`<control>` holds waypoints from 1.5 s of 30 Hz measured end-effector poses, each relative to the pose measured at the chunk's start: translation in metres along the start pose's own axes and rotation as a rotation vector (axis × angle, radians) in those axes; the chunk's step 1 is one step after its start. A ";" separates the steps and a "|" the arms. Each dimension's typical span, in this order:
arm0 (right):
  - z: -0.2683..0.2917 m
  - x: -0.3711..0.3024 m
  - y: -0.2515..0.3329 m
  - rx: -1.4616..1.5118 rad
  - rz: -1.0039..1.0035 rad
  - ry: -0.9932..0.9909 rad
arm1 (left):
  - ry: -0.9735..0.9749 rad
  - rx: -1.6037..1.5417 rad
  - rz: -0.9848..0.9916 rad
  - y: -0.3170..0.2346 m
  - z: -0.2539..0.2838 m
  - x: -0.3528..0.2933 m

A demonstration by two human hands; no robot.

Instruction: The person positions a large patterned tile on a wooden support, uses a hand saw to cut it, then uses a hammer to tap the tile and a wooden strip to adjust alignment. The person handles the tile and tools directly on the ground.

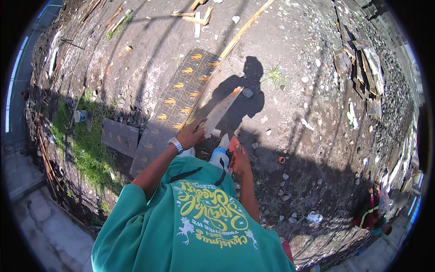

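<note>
My left hand (192,133), with a silver watch on its wrist, is closed on the near end of a pale, narrow wooden board (220,112). The board tapers toward its brownish far end. My right hand (241,159) is wrapped round the orange handle (234,144) of a handsaw, whose thin dark blade (229,131) points away from me, just right of the board. Whether the blade touches the board I cannot tell. Left of the board lies a long dark panel (174,97) printed with yellow marks, partly under my left forearm.
A long wooden strip (244,34) runs along the panel's right edge. A smaller dark panel (120,135) and a small bucket (80,116) lie to the left. Scrap boards (362,68) are piled at far right, and another person (372,208) is at lower right. Stones dot the ground.
</note>
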State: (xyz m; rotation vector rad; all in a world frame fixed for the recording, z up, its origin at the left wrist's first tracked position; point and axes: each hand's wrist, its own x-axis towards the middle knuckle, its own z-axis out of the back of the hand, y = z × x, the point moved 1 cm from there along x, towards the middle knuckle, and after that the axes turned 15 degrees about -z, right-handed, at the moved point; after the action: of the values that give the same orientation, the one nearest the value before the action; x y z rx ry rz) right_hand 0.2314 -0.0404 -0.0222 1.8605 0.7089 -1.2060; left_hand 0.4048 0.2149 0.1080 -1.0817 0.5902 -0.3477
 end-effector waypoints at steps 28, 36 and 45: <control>-0.190 -0.065 -0.275 0.204 0.023 -0.058 | 0.019 -0.250 0.155 0.179 0.045 -0.405; -0.020 0.107 -0.336 -0.231 0.231 -0.436 | -0.438 -0.305 0.645 0.440 0.022 -0.475; 0.183 0.347 -0.451 -0.699 0.385 -1.102 | -0.337 -0.434 0.775 0.742 -0.042 -0.432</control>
State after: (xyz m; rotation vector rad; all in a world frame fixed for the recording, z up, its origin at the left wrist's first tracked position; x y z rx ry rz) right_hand -0.0750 0.0554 -0.5264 0.5418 0.0844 -1.2633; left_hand 0.0228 0.7423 -0.4526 -1.1966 0.7469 0.6522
